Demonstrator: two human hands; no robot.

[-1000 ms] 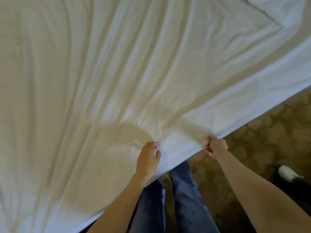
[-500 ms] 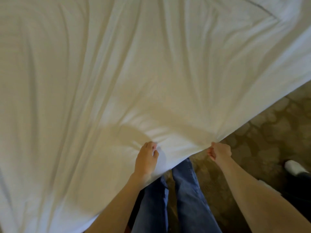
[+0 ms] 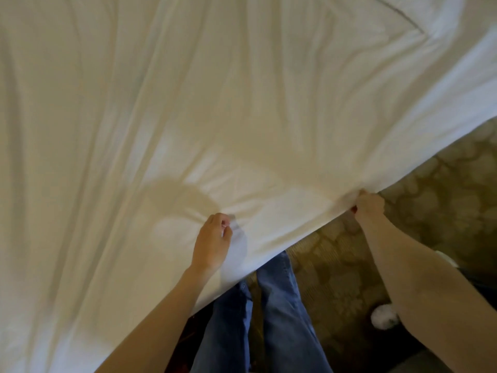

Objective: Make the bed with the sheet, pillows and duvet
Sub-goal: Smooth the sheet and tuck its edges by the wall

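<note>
A large white sheet [image 3: 188, 109] fills most of the view, stretched out with long creases that fan away from my hands. My left hand [image 3: 212, 242] pinches a fold of the sheet near its near edge, fingers curled into the cloth. My right hand [image 3: 368, 205] grips the sheet's edge further right, fist closed around bunched fabric. At the top right a seam line [image 3: 398, 14] crosses white bedding. No pillows or duvet can be told apart.
Patterned brown carpet [image 3: 443, 189] shows at the right and below the sheet's edge. My legs in blue jeans [image 3: 285, 319] stand under the sheet's near edge. A white fluffy object [image 3: 383, 320] lies on the floor by my right forearm.
My right hand has slid further right along the sheet's edge, widening the gap between my hands. The creases now fan out from both grips. The left hand has barely moved.
</note>
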